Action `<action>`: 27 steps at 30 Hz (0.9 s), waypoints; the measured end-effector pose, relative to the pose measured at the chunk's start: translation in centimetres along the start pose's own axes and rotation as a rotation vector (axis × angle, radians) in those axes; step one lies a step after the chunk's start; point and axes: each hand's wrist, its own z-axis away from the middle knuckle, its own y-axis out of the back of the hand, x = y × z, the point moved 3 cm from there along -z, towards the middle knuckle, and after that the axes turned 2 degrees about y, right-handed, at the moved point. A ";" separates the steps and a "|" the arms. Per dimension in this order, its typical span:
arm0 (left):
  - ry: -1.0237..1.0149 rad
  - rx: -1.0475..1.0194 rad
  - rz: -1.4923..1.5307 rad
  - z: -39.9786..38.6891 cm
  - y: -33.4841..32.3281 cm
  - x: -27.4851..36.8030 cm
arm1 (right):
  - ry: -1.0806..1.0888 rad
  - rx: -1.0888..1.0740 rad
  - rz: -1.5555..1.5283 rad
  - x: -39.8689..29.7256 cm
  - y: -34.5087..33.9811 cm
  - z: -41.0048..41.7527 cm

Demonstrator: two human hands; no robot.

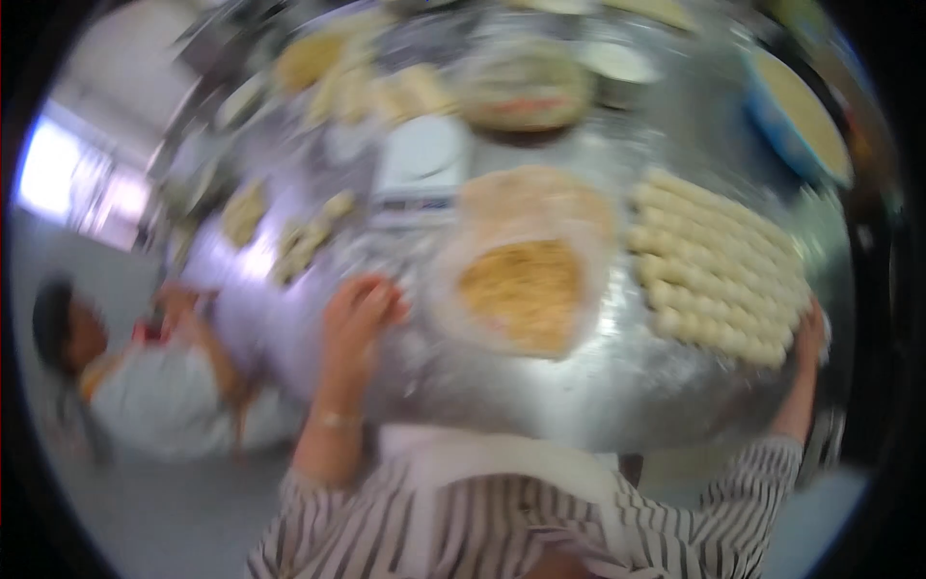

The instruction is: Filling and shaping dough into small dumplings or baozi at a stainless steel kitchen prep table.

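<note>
My left hand [356, 310] is over the floured metal tabletop, left of the yellow crumbly filling, with its fingers curled. Blur hides whether anything is in it. My right hand [810, 334] reaches to the near right corner of a block of pale dough balls [720, 271] set in close rows. Something white shows at its outer side, but I cannot make out what it is or whether the fingers hold it. The yellow filling [524, 293] lies in a clear plastic bag or sheet [448, 289] between my two hands.
Behind the filling stand a white kitchen scale [423, 166] and a large plastic-covered bowl [527, 87]. A blue basin [785, 119] is at the far right. Irregular dough pieces [300, 246] lie to the left, where another person [163, 398] works at the table edge.
</note>
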 end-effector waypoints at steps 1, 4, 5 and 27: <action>-0.042 0.028 -0.018 0.0 0.8 0.6 | -0.095 -0.078 -0.035 -0.9 -1.9 -0.7; -0.120 0.174 0.013 -1.2 6.2 0.1 | -0.166 -0.023 -0.117 -1.8 -1.9 -1.8; -0.138 0.287 -0.014 -1.7 9.0 -0.3 | -0.161 0.023 -0.072 -1.6 -1.1 -2.7; -0.305 0.608 -1.119 -7.9 16.4 -2.1 | 0.727 -0.338 -0.414 -63.9 -6.4 12.3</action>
